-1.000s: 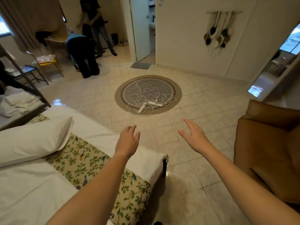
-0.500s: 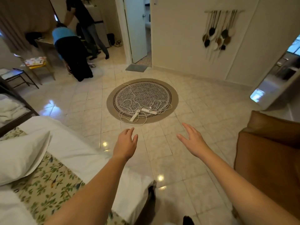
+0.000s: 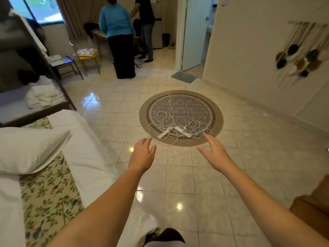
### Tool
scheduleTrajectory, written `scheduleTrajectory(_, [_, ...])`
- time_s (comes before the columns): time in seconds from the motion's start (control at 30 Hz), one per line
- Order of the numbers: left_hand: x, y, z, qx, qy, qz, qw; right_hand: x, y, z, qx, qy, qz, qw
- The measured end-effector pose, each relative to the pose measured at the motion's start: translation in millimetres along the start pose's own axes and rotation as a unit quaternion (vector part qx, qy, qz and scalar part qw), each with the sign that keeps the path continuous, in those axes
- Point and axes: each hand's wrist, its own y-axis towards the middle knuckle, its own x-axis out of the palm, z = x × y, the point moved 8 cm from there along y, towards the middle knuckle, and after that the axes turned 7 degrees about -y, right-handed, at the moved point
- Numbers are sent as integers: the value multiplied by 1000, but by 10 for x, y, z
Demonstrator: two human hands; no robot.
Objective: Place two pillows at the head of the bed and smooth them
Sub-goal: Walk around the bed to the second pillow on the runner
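A white pillow (image 3: pixel 30 148) lies on the bed (image 3: pixel 83 150) at the left, resting across a floral runner (image 3: pixel 51 196) near the bed's foot. A second pillow is not in view. My left hand (image 3: pixel 142 154) hovers over the tiled floor just right of the bed's corner, fingers apart and holding nothing. My right hand (image 3: pixel 216 154) is stretched out beside it, also spread and holding nothing. Both hands are well clear of the pillow, to its right.
A round rug (image 3: pixel 181 107) with power strips (image 3: pixel 175 132) and tangled white cords lies ahead. A brown armchair (image 3: pixel 313 207) is at the right edge. Two people (image 3: pixel 121 38) stand at the back by a desk and chairs. Folded white towels (image 3: pixel 42 97) sit on a second bed.
The view has swung left and lifted, so the pillow and bed show more again. Both hands have stayed spread and holding nothing, now raised nearer the rug. The bent person at the back now stands upright.
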Motion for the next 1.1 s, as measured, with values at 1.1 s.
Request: scheduleTrajectory(1.1, [-988, 4198, -1431, -225, 31, 183, 957, 1126, 5810, -1976, -252, -18, -192, 948])
